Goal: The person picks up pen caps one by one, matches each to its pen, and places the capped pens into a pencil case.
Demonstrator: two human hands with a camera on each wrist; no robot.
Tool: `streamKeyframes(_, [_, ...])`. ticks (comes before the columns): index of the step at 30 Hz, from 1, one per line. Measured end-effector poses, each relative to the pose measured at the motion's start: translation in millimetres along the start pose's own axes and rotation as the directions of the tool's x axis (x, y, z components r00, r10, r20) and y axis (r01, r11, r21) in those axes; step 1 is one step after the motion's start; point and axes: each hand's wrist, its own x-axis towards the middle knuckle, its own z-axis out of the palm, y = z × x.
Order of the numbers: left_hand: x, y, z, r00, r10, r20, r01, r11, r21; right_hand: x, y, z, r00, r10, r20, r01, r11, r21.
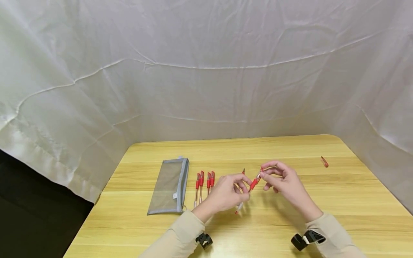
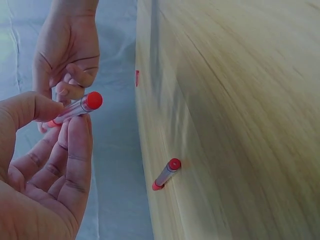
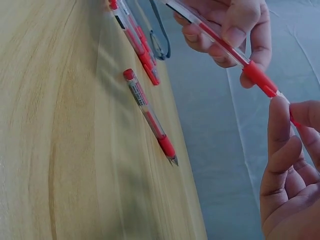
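My left hand pinches the clear barrel of a red gel pen between thumb and fingers. The pen's red end plug faces the left wrist camera. At the pen's other end, my right hand pinches the tip end with thumb and forefinger, where a small red cap partly shows. Fingers hide how far the cap sits over the tip. Below the hands, an uncapped red gel pen lies on the table, its metal point bare.
Several capped red pens lie side by side left of my left hand. Beyond them is a grey mesh zip pouch. A loose red pen cap lies at the far right of the wooden table. Pale cloth hangs behind.
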Motion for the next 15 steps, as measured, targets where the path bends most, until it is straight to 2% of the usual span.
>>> streamKeyframes(6, [0.3,1.3,-0.4,1.0,-0.015,-0.024,0.015,1.0,-0.017,0.4,-1.8,0.3,1.0,-0.012,0.003,0.012,1.0,-0.009])
streamKeyframes(15, [-1.8,0.0,2.1,1.0,-0.022,0.0,0.022,0.999,-0.024,-1.1,-0.9,0.7,1.0,-0.022,0.0,0.022,1.0,-0.02])
